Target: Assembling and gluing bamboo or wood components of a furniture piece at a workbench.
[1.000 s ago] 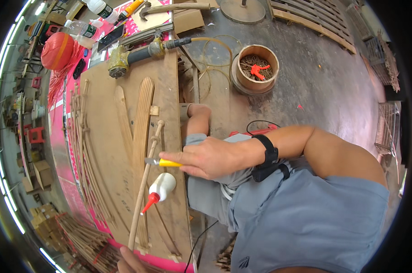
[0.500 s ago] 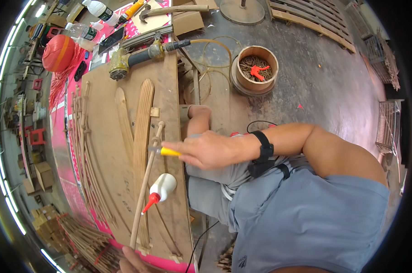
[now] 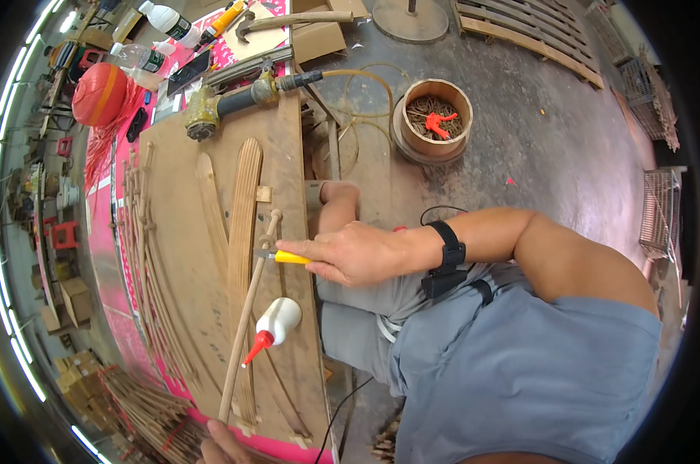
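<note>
My right hand [image 3: 354, 255] is closed around a small yellow-handled tool [image 3: 292, 257], index finger stretched along its handle. The tool's short metal end lies against a thin wooden rod [image 3: 249, 301] near its knobbed upper end; its exact kind is hard to make out. At the rod's lower end, my left hand [image 3: 224, 445] grips it, partly cut off by the frame's edge. Beside the rod lies a white glue bottle [image 3: 280, 319] with a red nozzle, its tip close to the rod. A grooved wooden slat [image 3: 243, 193] runs under and beside the rod.
More thin turned rods [image 3: 145, 224] lie along the far side of the board-topped bench [image 3: 183, 170]. A power tool with a hose [image 3: 241, 99], a hammer [image 3: 296, 19] and bottles [image 3: 168, 22] occupy its upper end. A round wooden tub [image 3: 435, 116] of small brown pieces stands on the floor.
The glue bottle, slat and bench things appear slightly lower in the picture. My right hand and tool have hardly shifted along the rod; both hands keep their hold.
</note>
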The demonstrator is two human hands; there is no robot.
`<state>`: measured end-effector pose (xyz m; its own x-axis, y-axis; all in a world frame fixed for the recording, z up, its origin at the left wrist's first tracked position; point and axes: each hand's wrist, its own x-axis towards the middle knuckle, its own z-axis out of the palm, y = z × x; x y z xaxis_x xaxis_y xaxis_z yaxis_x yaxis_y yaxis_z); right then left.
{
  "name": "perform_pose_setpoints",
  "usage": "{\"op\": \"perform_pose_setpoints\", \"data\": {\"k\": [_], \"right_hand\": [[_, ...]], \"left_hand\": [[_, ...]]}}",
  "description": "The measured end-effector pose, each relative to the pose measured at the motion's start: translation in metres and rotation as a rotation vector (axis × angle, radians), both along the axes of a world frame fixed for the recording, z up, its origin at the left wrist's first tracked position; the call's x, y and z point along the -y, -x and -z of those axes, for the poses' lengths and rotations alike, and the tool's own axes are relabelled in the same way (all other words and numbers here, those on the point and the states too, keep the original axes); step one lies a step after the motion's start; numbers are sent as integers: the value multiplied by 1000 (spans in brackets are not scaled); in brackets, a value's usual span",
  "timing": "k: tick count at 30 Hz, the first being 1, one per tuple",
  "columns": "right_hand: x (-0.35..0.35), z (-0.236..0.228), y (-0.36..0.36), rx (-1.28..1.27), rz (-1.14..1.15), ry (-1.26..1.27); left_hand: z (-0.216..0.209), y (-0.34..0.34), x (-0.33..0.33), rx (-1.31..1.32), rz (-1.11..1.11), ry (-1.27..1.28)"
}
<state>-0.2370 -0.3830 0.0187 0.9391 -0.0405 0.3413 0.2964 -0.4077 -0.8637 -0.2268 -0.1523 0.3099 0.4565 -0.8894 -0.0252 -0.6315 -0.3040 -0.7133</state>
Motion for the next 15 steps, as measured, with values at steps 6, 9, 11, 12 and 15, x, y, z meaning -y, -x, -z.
{"op": "perform_pose_setpoints", "data": {"k": [6, 9, 11, 12, 15], "right_hand": [[4, -1, 1, -133, -29, 86], [0, -4, 6, -103, -11, 91], [0, -4, 6, -13, -24, 135], [4, 0, 3, -91, -10, 97], [6, 0, 4, -83, -21, 70]], "left_hand": [[0, 0, 1, 2, -5, -4], [-1, 3, 1, -11, -12, -4], [-2, 3, 1, -16, -19, -1], [-1, 3, 1, -10, -12, -2], [-1, 3, 0, 5, 5, -5]]}}
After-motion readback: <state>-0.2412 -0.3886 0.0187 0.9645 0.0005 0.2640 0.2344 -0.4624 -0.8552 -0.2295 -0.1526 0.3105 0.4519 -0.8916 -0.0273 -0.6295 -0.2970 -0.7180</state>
